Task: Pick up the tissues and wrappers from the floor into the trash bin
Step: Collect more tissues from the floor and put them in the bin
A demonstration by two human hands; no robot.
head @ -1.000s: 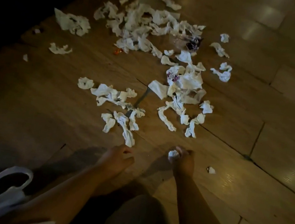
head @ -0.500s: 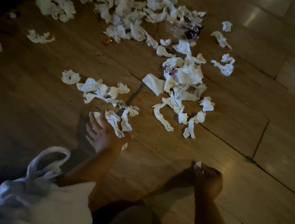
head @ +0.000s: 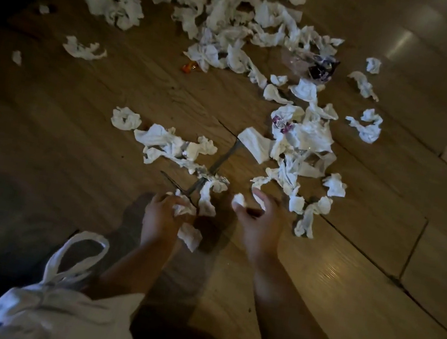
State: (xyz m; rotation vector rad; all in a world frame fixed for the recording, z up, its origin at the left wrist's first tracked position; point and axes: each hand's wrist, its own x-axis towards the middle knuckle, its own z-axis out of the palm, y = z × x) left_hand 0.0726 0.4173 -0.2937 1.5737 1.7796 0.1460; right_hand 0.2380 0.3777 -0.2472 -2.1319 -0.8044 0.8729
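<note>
Closest in, below and just left of the left forearm, a white bag (head: 56,316) sits on the wooden floor (head: 346,280) with its loop handle standing up. The left hand (head: 161,216) is curled round a bunch of crumpled tissue (head: 189,236), one end hanging out on its right side. Near it to the right, the right hand (head: 260,223) pinches a small wad (head: 239,200) at its thumb side, its other fingers reaching forward. A twisted tissue strip (head: 206,199) lies between the two hands, just past the left fingers. Another strip (head: 307,220) lies just right of the right hand. Beyond the left hand is a loose row of tissues (head: 167,141), and beyond the right hand a denser cluster (head: 301,144). Farthest from both hands is the big heap of tissues (head: 242,20), with an orange wrapper (head: 189,67) at its near edge and a dark purple wrapper (head: 322,67) to its right.
</note>
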